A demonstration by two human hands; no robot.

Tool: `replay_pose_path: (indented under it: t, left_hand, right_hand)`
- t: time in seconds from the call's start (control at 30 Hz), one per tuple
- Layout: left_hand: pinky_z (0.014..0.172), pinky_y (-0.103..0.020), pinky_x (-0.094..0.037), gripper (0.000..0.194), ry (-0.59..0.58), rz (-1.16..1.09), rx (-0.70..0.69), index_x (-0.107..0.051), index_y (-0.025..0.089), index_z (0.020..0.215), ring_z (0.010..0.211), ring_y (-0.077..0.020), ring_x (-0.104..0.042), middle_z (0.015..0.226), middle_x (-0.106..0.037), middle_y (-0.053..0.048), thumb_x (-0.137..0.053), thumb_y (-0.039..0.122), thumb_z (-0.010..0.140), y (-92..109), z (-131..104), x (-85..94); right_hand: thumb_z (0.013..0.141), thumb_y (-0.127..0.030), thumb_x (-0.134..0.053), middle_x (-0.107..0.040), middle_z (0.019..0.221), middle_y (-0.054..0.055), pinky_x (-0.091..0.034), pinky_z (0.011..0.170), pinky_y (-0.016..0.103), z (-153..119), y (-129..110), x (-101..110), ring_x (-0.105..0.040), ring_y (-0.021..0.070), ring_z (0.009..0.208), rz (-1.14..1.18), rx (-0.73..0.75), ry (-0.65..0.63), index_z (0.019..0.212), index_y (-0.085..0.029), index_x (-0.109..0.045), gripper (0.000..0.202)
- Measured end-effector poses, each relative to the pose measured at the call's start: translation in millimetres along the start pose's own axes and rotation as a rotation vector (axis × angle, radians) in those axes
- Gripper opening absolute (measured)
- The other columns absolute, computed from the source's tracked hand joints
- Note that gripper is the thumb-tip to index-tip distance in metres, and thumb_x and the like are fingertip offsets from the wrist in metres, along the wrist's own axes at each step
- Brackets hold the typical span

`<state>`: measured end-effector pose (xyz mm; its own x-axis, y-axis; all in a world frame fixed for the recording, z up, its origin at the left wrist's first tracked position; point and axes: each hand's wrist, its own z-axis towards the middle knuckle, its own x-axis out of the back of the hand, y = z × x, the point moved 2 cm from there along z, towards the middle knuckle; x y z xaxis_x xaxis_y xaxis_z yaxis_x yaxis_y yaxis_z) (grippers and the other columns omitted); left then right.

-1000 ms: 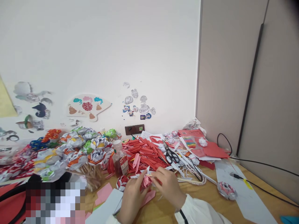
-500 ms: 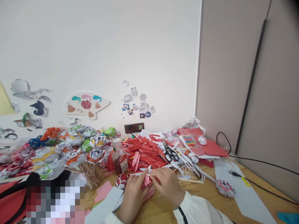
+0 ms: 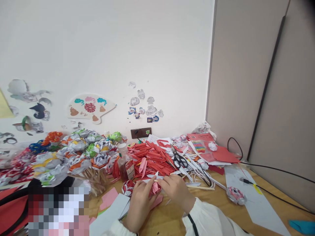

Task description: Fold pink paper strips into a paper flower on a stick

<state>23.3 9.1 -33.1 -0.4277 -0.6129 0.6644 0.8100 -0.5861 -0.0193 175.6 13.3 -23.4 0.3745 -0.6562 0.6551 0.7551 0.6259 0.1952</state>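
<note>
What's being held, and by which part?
Pink folded paper, held by its left side in the left hand. The right hand's fingers are at its upper right edge; whether they grip it can't be told.

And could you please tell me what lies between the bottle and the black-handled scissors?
In the head view, a heap of red folded paper strips, with some pink strips near the front, lies between the bottle and the scissors.

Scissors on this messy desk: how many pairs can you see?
1: a black-handled pair of scissors, at the right edge of the red folded papers, beyond the right hand. Others may be hidden under the paper.
</note>
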Motion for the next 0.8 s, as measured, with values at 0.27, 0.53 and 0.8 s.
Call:
replay_pose_path:
  t: [0.27, 0.53, 0.8]
  left_hand:
    - [0.067, -0.034, -0.046, 0.04, 0.062, -0.011, -0.042, -0.048, 0.017, 0.119, 0.055, -0.0165, -0.055, 0.058, -0.059, 0.0, -0.048, 0.032, 0.082, 1.9, 2.0, 3.5]
    - [0.07, -0.035, -0.046, 0.04, 0.054, 0.01, -0.043, -0.045, 0.018, 0.121, 0.056, -0.0154, -0.055, 0.06, -0.058, 0.001, -0.048, 0.03, 0.082, 2.1, 1.1, 2.9]
    - [0.072, -0.037, -0.045, 0.042, 0.04, -0.008, -0.054, -0.043, 0.019, 0.122, 0.058, -0.0162, -0.056, 0.061, -0.059, 0.001, -0.051, 0.027, 0.081, 3.0, 1.7, 3.2]
  right_hand:
    - [0.087, -0.019, -0.049, -0.054, 0.065, -0.001, -0.028, 0.052, 0.026, -0.1, 2.7, -2.4, -0.049, 0.0134, 0.057, 0.001, 0.019, -0.05, 0.085, -0.021, -0.056, 0.008]
    - [0.088, -0.016, -0.043, -0.056, 0.065, 0.0, -0.029, 0.051, 0.027, 1.4, 1.7, -1.7, -0.051, 0.014, 0.056, -0.014, 0.028, -0.054, 0.082, -0.019, -0.054, 0.013]
    - [0.088, -0.017, -0.043, -0.058, 0.064, 0.0, -0.03, 0.052, 0.026, 1.6, 1.9, -3.0, -0.052, 0.0138, 0.056, 0.043, -0.018, -0.093, 0.078, -0.018, -0.054, 0.015]
